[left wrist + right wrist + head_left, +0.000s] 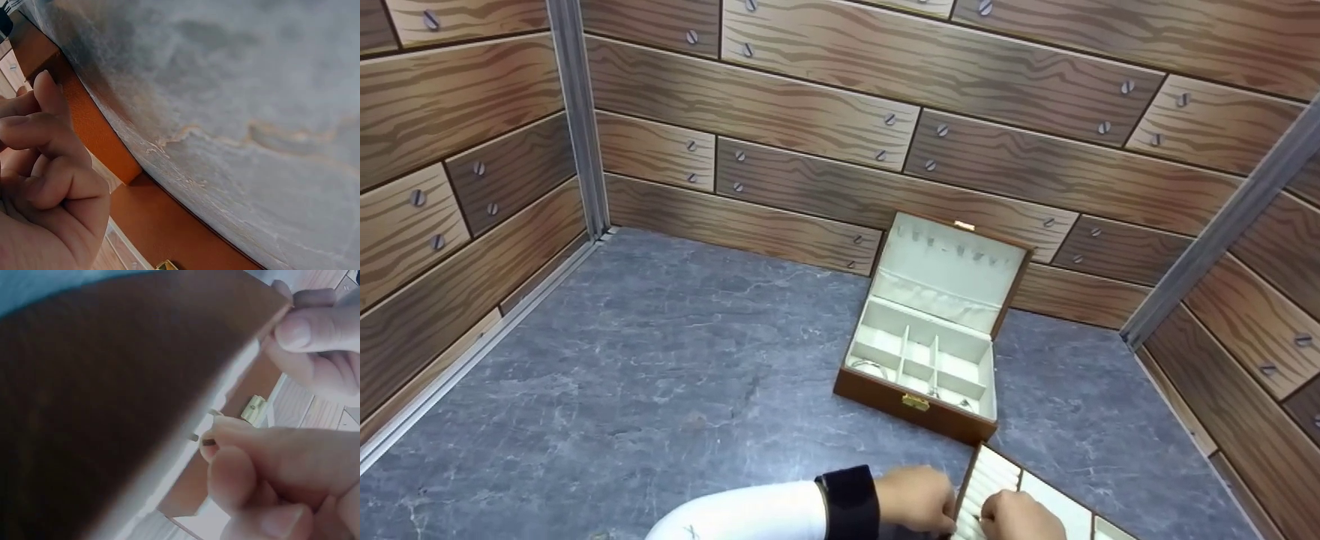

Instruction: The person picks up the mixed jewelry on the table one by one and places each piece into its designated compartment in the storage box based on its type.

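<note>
A brown jewelry tray [1054,491] with white padded ring rolls [990,480] lies at the lower right in the head view. My left hand [919,496] holds its left edge; in the right wrist view the left thumb [295,333] is at the tray's corner. Over the rolls, my right hand [1024,517] pinches a small ring [208,442] between thumb and fingertip, most of it hidden by them. In the left wrist view, the curled left fingers [53,135] are beside brown leather-like side walls [101,124].
Just beyond the tray stands an open brown jewelry box [915,420], its lid [949,262] leaning back near the wall. White compartments inside hold a bracelet [870,365] and small jewelry pieces [964,405]. Wood-patterned walls [780,97] surround the grey marbled tabletop [660,360].
</note>
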The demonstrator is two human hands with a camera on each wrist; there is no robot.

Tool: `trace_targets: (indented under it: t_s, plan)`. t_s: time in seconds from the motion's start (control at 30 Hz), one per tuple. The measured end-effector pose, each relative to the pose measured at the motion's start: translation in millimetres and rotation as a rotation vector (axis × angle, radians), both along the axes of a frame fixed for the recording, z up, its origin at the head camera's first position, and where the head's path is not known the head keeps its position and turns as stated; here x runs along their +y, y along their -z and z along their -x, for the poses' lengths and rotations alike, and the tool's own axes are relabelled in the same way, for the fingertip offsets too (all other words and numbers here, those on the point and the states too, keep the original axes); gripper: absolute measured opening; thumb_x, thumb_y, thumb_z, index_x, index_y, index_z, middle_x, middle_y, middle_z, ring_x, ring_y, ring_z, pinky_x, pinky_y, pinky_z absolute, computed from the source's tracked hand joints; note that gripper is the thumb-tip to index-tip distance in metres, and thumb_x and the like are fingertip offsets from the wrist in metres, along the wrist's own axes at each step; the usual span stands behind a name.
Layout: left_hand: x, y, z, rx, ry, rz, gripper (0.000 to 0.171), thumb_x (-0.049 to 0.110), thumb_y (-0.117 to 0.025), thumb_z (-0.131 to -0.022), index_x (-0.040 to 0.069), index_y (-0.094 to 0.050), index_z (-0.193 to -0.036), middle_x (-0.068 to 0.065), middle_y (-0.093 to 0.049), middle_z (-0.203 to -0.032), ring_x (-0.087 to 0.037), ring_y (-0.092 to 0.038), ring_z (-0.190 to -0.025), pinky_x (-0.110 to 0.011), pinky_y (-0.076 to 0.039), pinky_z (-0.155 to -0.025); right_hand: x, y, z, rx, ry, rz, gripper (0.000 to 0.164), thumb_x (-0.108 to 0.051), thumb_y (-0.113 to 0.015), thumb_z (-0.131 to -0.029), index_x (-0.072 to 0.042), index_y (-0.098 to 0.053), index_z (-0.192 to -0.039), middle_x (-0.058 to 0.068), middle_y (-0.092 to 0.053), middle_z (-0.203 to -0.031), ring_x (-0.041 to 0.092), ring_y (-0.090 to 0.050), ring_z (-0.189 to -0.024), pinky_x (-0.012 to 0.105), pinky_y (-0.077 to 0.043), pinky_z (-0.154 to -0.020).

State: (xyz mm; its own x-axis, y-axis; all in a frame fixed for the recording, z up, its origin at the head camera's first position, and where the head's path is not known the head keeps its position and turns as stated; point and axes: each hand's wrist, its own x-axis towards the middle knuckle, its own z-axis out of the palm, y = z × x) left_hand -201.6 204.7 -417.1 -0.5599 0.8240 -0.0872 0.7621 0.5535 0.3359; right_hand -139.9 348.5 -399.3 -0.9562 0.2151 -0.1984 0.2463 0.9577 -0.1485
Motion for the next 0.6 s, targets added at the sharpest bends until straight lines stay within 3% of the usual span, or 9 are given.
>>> trace_targets:
  t_s: [0.1, 0.3, 0.43, 0.6]
  plan:
    - [-0.9, 1.5, -1.1, 0.000, 0.004, -0.004, 0.021, 0.034, -0.066, -0.080, 0.022, -0.069, -0.063, 0.012, -0.063, -0.055, -0.001, -0.050, -0.050, -0.016, -0.034, -0.043, 2.5, 1.7, 1.5, -0.058, 0.016, 0.050, 0.007, -0.012, -0.066, -0.077, -0.016, -0.071, -0.074, 0.002, -0.066, -0.069, 0.014, -0.053, -0.059, 0.034, -0.043, -0.055]
    - [-1.6, 4.9, -3.4, 0.004, 0.004, -0.005, 0.022, 0.033, -0.066, -0.079, 0.020, -0.066, -0.060, 0.012, -0.056, -0.052, -0.003, -0.045, -0.049, -0.018, -0.033, -0.042, 11.2, 0.0, 2.9, -0.140, 0.037, 0.132, 0.012, -0.009, -0.065, -0.077, -0.015, -0.068, -0.067, -0.004, -0.054, -0.055, 0.011, -0.042, -0.051, 0.027, -0.036, -0.052]
    - [-3.3, 6.2, -6.3, 0.006, 0.000, -0.004, 0.026, 0.032, -0.066, -0.078, 0.018, -0.062, -0.057, 0.011, -0.049, -0.050, -0.003, -0.041, -0.047, -0.020, -0.032, -0.039, 7.1, -0.1, 3.1, -0.164, 0.053, 0.083, 0.020, -0.012, -0.066, -0.076, -0.012, -0.059, -0.058, -0.005, -0.047, -0.050, 0.010, -0.038, -0.048, 0.026, -0.034, -0.048]
    - [-4.7, 5.0, -5.5, 0.020, 0.001, 0.017, 0.023, 0.033, -0.065, -0.080, 0.020, -0.064, -0.061, 0.012, -0.054, -0.053, -0.003, -0.045, -0.050, -0.019, -0.032, -0.040, 1.3, -1.5, 5.5, -0.081, 0.031, -0.013, 0.016, -0.014, -0.069, -0.068, -0.011, -0.057, -0.058, -0.001, -0.055, -0.057, 0.015, -0.046, -0.053, 0.034, -0.039, -0.049]
